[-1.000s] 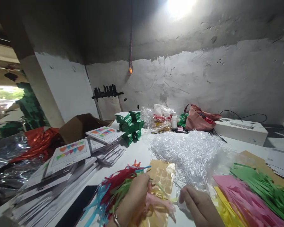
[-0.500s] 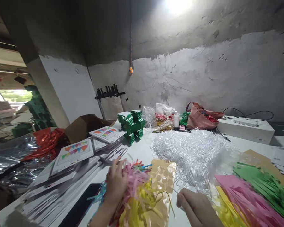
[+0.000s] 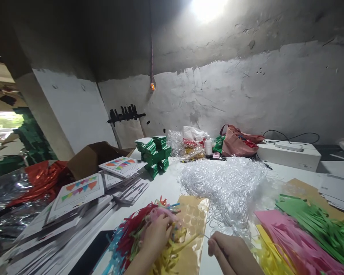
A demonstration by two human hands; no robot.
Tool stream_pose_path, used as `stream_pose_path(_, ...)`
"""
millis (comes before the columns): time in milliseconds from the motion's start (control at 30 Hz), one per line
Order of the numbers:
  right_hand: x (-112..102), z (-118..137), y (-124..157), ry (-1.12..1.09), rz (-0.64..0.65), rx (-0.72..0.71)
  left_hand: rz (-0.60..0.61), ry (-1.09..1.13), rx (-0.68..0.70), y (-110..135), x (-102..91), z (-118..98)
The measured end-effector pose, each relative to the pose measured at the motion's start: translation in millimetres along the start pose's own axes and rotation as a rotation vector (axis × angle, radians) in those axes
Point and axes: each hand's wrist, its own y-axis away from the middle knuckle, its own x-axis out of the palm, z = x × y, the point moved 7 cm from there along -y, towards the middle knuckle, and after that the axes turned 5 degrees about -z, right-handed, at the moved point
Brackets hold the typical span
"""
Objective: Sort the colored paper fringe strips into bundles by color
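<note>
My left hand (image 3: 157, 233) reaches into a heap of paper-strip tassels, its fingers curled and partly buried at a pink tassel (image 3: 160, 212). Red strips (image 3: 129, 233) and blue strips (image 3: 110, 248) lie left of that hand, and yellow strips (image 3: 176, 250) hang to its right. Beneath the heap's right side is a brown sheet with clear round dots (image 3: 193, 219). My right hand (image 3: 231, 250) is closed in a pinch. A thin pale strand (image 3: 205, 236) sticks out of it toward the yellow strips.
Cards with bunting pictures (image 3: 80, 189) are stacked at left, beside a dark flat object (image 3: 93, 254). Green paper bundles (image 3: 154, 154) stand behind. Shiny white string (image 3: 226, 185) heaps mid-table. Pink fringed paper (image 3: 298, 238) and green fringed paper (image 3: 312, 215) lie at right.
My left hand has moved right and down onto the pink tassel, uncovering the red strips. My right hand stays pinched in nearly the same place. The view has turned slightly right.
</note>
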Motion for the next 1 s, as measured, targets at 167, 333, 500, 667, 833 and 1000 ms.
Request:
stream_pose_path(167,10,-13,-5,-0.079,-0.02,0.126,-0.091,0.255,0.127,21,-12.4,-15)
stream_pose_path(333,33,-22,-10,-0.196,-0.055,0.218,-0.116,0.415,0.24,46,0.5,-46)
stream_pose_path(500,45,-29,-14,-0.249,-0.136,0.195,-0.096,0.458,0.404,59,10.9,-61)
stream_pose_path(667,32,-40,-12,-0.309,-0.228,0.268,0.013,0.452,0.393,57,23.8,-47)
stream_pose_path(833,-10,-30,-13,-0.408,-0.204,0.288,0.037,0.318,0.142,42,37.0,-9)
stream_pose_path(1000,-54,-8,-9,-0.673,-0.151,0.256,-0.138,0.309,0.137,41,9.9,2)
